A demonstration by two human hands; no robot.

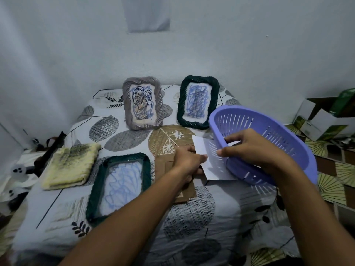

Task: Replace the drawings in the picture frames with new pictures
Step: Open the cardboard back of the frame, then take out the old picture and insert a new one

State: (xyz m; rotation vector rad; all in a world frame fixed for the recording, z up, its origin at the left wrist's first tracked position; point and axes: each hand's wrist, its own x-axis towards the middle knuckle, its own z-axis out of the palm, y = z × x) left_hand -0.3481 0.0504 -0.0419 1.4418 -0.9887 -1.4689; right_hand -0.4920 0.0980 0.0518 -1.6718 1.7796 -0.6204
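A dark green frame (119,186) lies flat near me with a blue scribble drawing in it. Two more frames stand at the back: a grey one (143,103) with a leaf drawing and a dark green one (197,101) with blue scribble. A brown cardboard backing (184,194) lies right of the flat frame. My left hand (189,163) pinches the left edge of a white paper sheet (209,160) above the backing. My right hand (255,148) grips the rim of a tilted purple basket (272,135), its fingers also on the paper.
A yellowish stained cloth (70,166) lies at the left of the leaf-patterned bedspread (211,217). White and green boxes (322,120) stand on the patterned floor at right. Dark objects and white shapes lie off the bed's left edge. The wall is close behind the frames.
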